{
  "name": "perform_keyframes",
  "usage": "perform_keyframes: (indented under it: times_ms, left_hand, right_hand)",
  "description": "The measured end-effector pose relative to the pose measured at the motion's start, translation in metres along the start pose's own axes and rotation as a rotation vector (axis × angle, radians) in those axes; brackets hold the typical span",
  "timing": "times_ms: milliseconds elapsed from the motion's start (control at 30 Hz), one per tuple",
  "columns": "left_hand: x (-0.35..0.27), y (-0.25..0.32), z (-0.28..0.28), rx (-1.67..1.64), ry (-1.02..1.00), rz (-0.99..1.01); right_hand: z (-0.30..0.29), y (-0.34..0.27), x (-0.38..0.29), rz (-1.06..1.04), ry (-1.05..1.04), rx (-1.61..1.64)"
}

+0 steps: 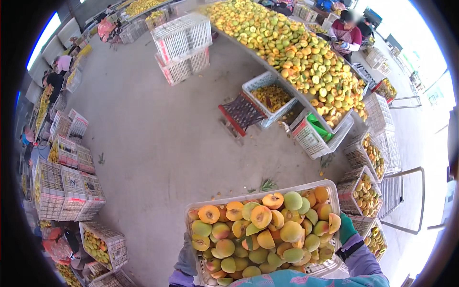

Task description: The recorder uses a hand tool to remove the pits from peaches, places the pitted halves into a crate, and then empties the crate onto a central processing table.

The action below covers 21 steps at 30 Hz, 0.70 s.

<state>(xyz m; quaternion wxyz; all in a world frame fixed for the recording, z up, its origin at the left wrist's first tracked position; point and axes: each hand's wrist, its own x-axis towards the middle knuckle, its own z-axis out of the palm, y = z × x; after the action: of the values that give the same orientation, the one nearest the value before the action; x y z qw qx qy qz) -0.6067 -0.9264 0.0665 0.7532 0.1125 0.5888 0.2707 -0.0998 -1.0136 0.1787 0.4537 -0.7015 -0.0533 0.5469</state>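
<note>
A white plastic crate (258, 195) piled with cut peaches (260, 217) is held in front of my body. Most of the fruit is in halves, some cut face up with brown pit hollows, others showing green and reddish skin. My left hand (187, 254), in a grey glove, grips the crate's left side. At the right side, my right hand (347, 229), in a green glove, holds the crate's other end, its fingers partly hidden behind the wall. A teal patterned apron (287, 280) touches the near rim.
A long table heaped with peach halves (308, 61) runs across the upper right. Near it stand a low woven stool (242, 113), a blue-grey crate (267, 77) and stacked white crates (183, 46). Filled crates (365, 193) line the right; more stacks (68, 193) and seated people are left.
</note>
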Motion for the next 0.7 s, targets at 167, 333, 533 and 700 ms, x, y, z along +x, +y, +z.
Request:
perform_keyframes:
  times_ms: [167, 333, 533, 700]
  left_hand:
    - [-0.044, 0.097, -0.001, 0.054, -0.067, 0.101]
    - [-0.056, 0.215, 0.020, 0.240, -0.102, 0.179]
    - [-0.040, 0.311, 0.086, 0.355, -0.160, 0.188]
    - [-0.009, 0.313, 0.124, 0.383, -0.233, 0.164]
  right_hand:
    - [0.003, -0.018, -0.076, -0.185, 0.106, 0.041]
    - [0.054, 0.009, -0.098, -0.204, 0.233, 0.351]
    - [0.098, -0.043, -0.084, -0.185, 0.360, 0.384]
    - [0.059, -0.061, -0.050, -0.212, 0.291, 0.472]
